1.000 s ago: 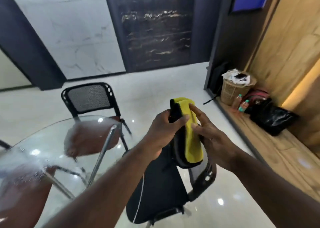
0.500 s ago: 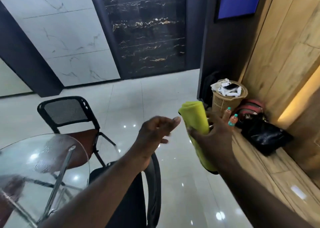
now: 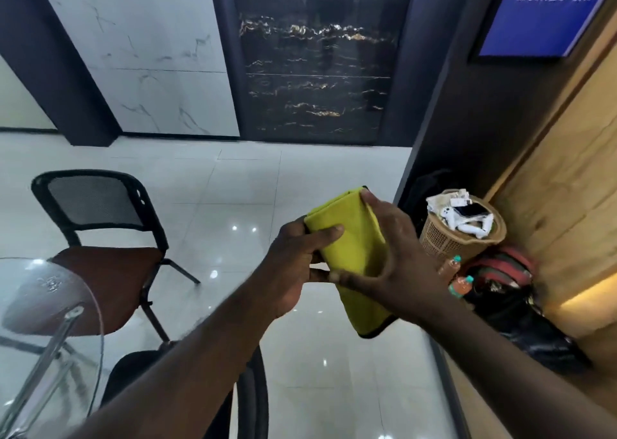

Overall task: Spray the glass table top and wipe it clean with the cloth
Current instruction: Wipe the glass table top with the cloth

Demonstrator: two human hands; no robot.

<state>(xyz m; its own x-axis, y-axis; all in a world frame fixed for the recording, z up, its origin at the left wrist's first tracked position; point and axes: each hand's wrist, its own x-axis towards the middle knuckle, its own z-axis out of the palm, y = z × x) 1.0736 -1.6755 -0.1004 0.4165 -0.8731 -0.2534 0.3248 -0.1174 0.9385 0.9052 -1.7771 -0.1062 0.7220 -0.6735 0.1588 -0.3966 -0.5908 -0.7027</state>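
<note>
A folded yellow cloth (image 3: pixel 354 241) with a dark edge is held up in front of me, well above the floor and to the right of the table. My left hand (image 3: pixel 293 265) grips its left side with the thumb across the front. My right hand (image 3: pixel 394 268) holds its right side with fingers spread over it. The round glass table top (image 3: pixel 50 308) shows at the lower left, with wet streaks and droplets on it. No spray bottle is in sight.
A black mesh chair with a brown seat (image 3: pixel 107 238) stands behind the table. Another black chair back (image 3: pixel 253 402) is just below my arms. At the right stand a wicker basket (image 3: pixel 457 238), two small bottles (image 3: pixel 460 285) and dark bags (image 3: pixel 521 322) on a wooden ledge.
My left hand, which had let go half a second ago, has taken hold of the cloth again. The view has swung up and right, leaving less of the table visible.
</note>
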